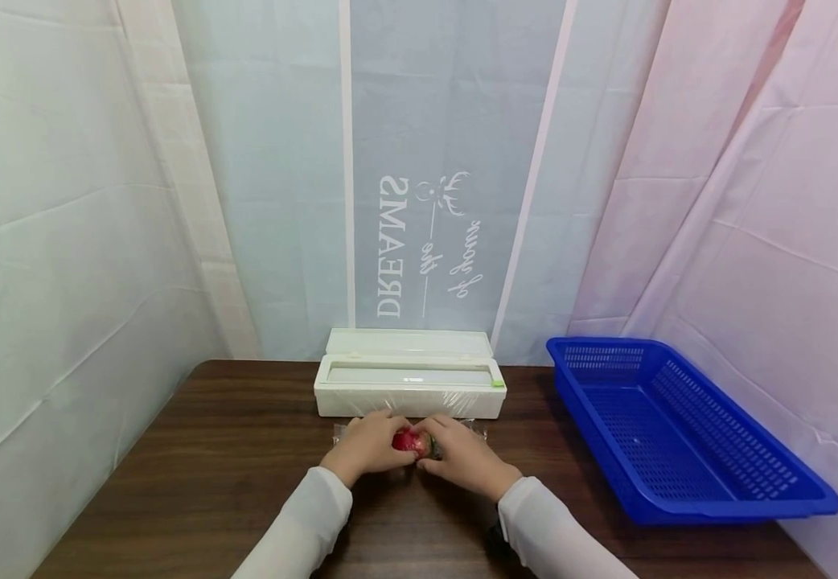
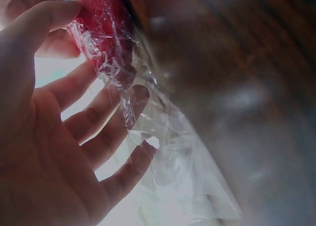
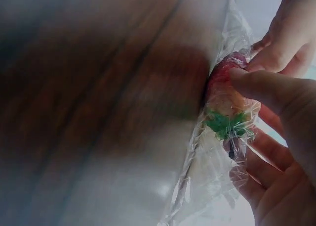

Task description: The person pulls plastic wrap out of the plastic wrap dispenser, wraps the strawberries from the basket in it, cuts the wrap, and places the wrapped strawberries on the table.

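Note:
Between both hands is a red strawberry (image 1: 410, 441) with green leaves and a dark stem, close over the table and wrapped in clear plastic film (image 2: 173, 171). My left hand (image 1: 370, 447) grips its red end from the left, thumb and forefinger on the wrapped fruit, the other fingers behind the film. From the right, my right hand (image 1: 468, 460) holds it near the leafy end, with the thumb (image 3: 261, 87) pressed on the red side. Loose film trails out past the fruit at both ends, crumpled and shiny.
Behind the hands stands a long white film dispenser box (image 1: 410, 402), its lid (image 1: 410, 342) tipped back. A blue plastic basket (image 1: 737, 508) sits on the right of the dark wooden table (image 1: 195, 482). Fabric curtains (image 1: 281, 201) hang around the table.

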Available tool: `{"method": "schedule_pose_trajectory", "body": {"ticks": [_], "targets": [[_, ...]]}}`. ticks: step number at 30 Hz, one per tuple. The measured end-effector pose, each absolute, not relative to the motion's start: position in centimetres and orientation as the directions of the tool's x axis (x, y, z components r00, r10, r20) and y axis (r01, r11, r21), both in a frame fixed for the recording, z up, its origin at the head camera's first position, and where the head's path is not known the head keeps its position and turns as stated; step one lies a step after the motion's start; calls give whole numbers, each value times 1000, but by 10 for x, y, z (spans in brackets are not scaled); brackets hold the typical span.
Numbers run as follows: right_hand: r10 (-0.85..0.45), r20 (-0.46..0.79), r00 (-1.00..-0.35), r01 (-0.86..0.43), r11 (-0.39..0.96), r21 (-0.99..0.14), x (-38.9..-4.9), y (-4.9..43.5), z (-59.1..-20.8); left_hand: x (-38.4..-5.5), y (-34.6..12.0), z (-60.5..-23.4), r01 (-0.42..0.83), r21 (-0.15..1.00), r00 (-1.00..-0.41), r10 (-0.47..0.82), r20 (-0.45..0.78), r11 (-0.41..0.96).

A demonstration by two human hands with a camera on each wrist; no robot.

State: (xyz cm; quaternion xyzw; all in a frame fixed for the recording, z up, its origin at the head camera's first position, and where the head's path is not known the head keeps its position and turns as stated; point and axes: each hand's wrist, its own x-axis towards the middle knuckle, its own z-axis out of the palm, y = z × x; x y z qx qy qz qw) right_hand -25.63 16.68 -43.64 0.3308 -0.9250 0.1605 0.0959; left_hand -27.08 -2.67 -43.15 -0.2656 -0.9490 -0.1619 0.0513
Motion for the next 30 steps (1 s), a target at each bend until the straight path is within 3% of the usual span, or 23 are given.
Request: {"method": "schedule_pose_trajectory", "body": {"ticks": [9,16,22,30], "targets": [[-578,276,-768,-636,741,-215,-263,165,-438,-274,-39,-435,520,410,-850,501,162,750],[-589,238,-772,-634,740,-226,-268,165,-431,-268,-41,-429,509,361,-861,472,192,781],[-599,213,-772,-636,720,-278,-276,169,-430,-265,-35,-426,565,320,-825,510,244,760],[-599,201,-775,-629,704,-330,-283,168,-430,-266,-33,-428,557,315,-830,518,206,768]]}}
